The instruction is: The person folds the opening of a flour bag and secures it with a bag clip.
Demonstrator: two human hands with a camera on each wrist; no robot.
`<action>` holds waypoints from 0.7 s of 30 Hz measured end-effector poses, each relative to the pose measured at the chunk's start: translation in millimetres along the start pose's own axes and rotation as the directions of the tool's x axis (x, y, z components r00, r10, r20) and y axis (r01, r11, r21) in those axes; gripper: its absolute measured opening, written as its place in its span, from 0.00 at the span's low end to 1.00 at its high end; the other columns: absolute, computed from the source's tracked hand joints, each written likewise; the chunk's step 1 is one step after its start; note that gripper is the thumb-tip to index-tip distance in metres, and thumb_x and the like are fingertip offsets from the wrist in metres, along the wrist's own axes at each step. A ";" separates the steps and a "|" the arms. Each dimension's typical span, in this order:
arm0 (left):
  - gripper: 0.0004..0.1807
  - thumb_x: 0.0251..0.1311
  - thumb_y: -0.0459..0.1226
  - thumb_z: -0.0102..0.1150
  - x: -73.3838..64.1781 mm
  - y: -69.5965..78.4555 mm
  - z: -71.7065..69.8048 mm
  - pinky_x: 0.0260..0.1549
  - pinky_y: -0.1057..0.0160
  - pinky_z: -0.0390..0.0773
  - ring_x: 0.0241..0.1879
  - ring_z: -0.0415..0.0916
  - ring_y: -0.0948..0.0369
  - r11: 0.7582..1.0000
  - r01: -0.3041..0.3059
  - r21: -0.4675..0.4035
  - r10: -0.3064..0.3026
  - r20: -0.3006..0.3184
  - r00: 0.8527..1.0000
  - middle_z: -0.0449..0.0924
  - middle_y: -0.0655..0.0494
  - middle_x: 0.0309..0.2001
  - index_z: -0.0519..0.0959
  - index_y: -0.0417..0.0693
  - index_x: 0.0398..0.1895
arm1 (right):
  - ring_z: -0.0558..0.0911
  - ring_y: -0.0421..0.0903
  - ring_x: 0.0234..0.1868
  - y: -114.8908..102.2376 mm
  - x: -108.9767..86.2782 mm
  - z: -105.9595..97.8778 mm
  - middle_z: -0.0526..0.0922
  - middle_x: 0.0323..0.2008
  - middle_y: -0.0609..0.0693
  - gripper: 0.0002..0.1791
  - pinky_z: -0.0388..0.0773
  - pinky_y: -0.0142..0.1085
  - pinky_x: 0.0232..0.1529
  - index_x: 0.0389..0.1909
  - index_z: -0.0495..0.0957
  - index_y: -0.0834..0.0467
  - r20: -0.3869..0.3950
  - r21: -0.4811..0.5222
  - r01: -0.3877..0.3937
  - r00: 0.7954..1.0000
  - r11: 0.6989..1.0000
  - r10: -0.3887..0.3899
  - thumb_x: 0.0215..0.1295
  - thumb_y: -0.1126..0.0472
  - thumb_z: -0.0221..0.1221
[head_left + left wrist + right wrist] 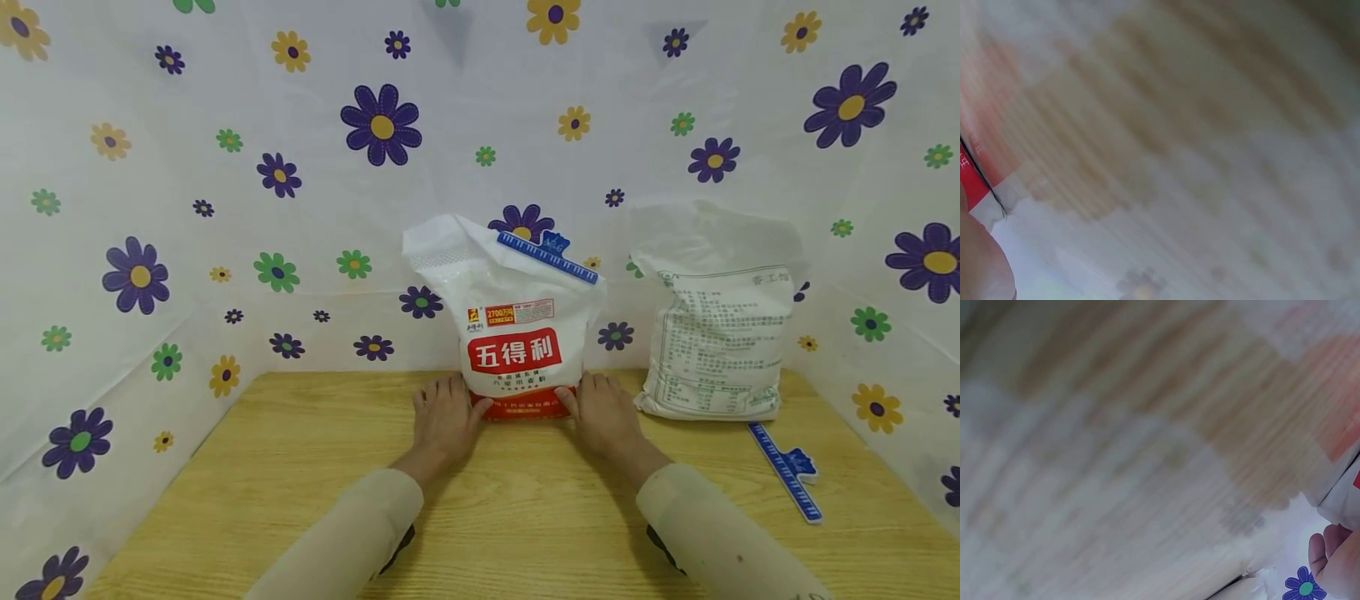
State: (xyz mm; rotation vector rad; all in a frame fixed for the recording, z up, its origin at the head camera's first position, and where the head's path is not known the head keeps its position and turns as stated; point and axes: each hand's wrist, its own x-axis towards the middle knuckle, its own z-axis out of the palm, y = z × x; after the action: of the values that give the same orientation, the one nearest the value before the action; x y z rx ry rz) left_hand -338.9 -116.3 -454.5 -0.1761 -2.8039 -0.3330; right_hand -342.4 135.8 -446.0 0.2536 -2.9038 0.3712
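A white and red flour bag [516, 350] stands upright at the back of the table. Its folded top carries a blue sealing clip [547, 257] that slopes down to the right. My left hand [446, 421] grips the bag's lower left side, its thumb on the red front. On the opposite side my right hand [611, 417] holds the lower right side, thumb likewise across the front. Only a strip of the bag [969, 172] enters the left wrist view. In the right wrist view, part of my right hand [1341, 559] shows beside the bag's edge.
Right of the flour bag stands a second white bag [716, 342] with green print and an unclipped top. A second blue clip [786, 473] lies in front of it on the wooden table [525, 517]. Flower-patterned sheeting [247, 100] encloses the back and sides.
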 end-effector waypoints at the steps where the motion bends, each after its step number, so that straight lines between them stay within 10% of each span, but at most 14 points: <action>1: 0.36 0.68 0.61 0.49 0.5 -0.1 0.8 0.50 0.50 0.58 0.53 0.61 0.48 1.000 0.001 0.004 -0.001 -0.003 1.000 0.71 0.46 0.53 0.64 0.42 0.63 | 0.76 0.59 0.54 -0.1 0.4 0.4 0.78 0.50 0.63 0.37 0.74 0.54 0.60 0.56 0.69 0.66 -0.003 -0.003 0.001 1.000 1.000 -0.001 0.76 0.34 0.38; 21: 0.37 0.70 0.60 0.49 7.8 -0.7 3.1 0.56 0.47 0.61 0.58 0.64 0.47 0.999 0.049 -0.016 -0.048 0.040 0.998 0.72 0.46 0.61 0.63 0.44 0.69 | 0.73 0.61 0.58 -6.6 6.5 6.0 0.75 0.56 0.63 0.38 0.72 0.56 0.61 0.61 0.65 0.66 0.015 0.024 -0.071 0.997 0.997 0.071 0.76 0.34 0.38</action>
State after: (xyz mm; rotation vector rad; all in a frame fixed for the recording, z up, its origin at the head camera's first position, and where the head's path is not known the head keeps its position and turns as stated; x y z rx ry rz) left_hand -347.3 -115.5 -455.0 -0.1196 -2.8495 -0.3684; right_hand -348.4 127.0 -448.8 0.1573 -2.9300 0.4179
